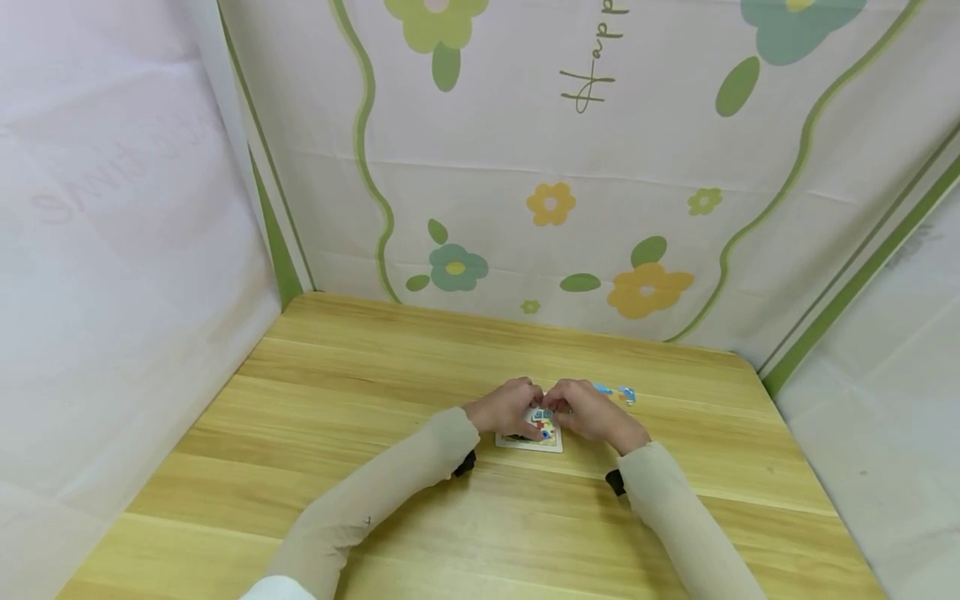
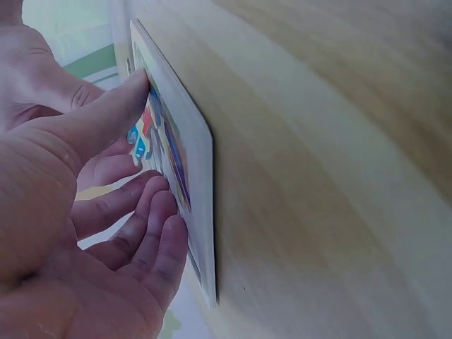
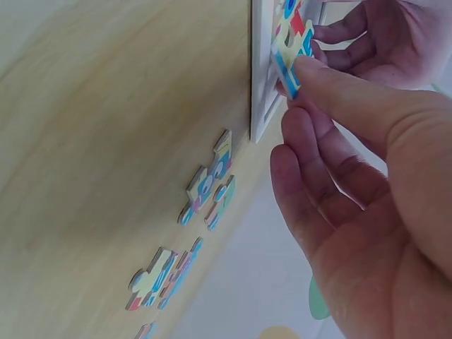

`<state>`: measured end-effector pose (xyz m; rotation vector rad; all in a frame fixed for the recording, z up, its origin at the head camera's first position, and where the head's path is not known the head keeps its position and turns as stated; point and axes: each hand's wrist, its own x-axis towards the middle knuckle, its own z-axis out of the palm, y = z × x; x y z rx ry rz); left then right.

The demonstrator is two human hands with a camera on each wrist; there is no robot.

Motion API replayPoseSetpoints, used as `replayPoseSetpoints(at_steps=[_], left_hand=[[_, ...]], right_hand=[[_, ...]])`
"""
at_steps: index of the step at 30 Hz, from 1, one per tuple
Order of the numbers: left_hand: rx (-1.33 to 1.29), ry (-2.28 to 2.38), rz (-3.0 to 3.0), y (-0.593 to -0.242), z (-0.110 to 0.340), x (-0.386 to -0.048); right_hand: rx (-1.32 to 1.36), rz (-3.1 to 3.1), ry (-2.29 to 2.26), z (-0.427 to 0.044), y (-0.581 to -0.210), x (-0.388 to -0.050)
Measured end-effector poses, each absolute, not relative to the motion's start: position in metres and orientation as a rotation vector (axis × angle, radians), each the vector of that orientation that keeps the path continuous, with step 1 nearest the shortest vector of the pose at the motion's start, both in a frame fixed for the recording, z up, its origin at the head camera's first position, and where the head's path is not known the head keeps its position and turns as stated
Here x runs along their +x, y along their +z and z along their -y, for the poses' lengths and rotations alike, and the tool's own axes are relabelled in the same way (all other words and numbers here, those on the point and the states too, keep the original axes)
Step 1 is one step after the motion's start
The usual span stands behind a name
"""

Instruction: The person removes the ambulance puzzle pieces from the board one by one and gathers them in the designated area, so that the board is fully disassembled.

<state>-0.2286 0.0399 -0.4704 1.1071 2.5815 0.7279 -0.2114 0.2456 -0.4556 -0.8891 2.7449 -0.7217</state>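
Note:
A flat jigsaw puzzle board (image 1: 528, 445) with a white rim lies on the wooden table, and both hands meet over it. My right hand (image 1: 590, 410) pinches a yellow and blue puzzle piece (image 3: 285, 65) between thumb and fingertips, tilted at the board's edge. From the other side, my left hand (image 1: 508, 408) touches the board, its thumb (image 2: 116, 109) on the colourful picture and its loosely bent fingers (image 2: 169, 244) along the surface. The hands hide part of the picture in the head view.
Several loose puzzle pieces (image 3: 209, 180) lie on the table (image 1: 360, 367) to the right of the board, partly hidden behind the right hand in the head view. White flowered cloth (image 1: 480, 142) hangs behind the table and at both sides.

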Motion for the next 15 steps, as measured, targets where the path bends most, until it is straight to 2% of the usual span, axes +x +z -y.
replayPoseSetpoints(at_steps=[15], left_hand=[[1.072, 0.682, -2.599, -0.4709, -0.0398, -0.2278]], right_hand=[[-0.908, -2.748, -0.777, -0.2479, -0.4526, -0.2116]])
